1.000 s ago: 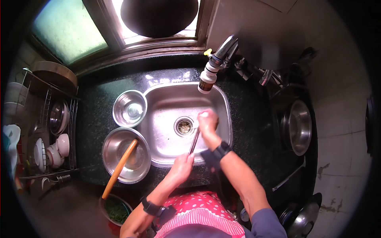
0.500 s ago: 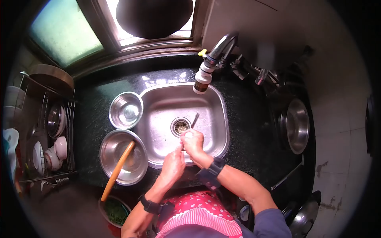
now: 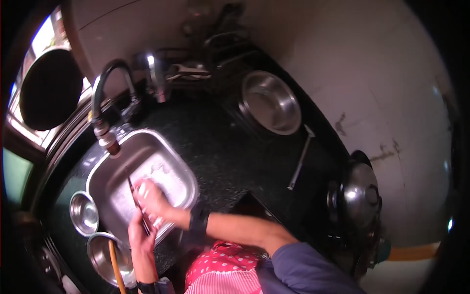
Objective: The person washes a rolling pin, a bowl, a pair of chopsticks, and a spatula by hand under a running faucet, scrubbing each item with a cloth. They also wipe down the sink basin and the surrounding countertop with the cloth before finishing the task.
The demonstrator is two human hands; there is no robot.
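Over the steel sink, both hands are at a long, thin, dark stick-like utensil; its exact kind does not show. My left hand is closed around its lower part, at the sink's near edge. My right hand is wrapped round its middle, fingers curled. A whitish patch shows at the right fingers, too blurred to name. The tip of the utensil points up toward the faucet, which hangs over the sink's far left corner.
Left of the sink stand a small steel bowl and a larger steel bowl with a wooden-coloured handle across it. A steel pan and a metal rod lie on the black counter. A lidded pot stands at right.
My view has swung to the right, so the sink and bowls now appear further left. Both hands stay on the thin utensil, with more of its length showing between them.
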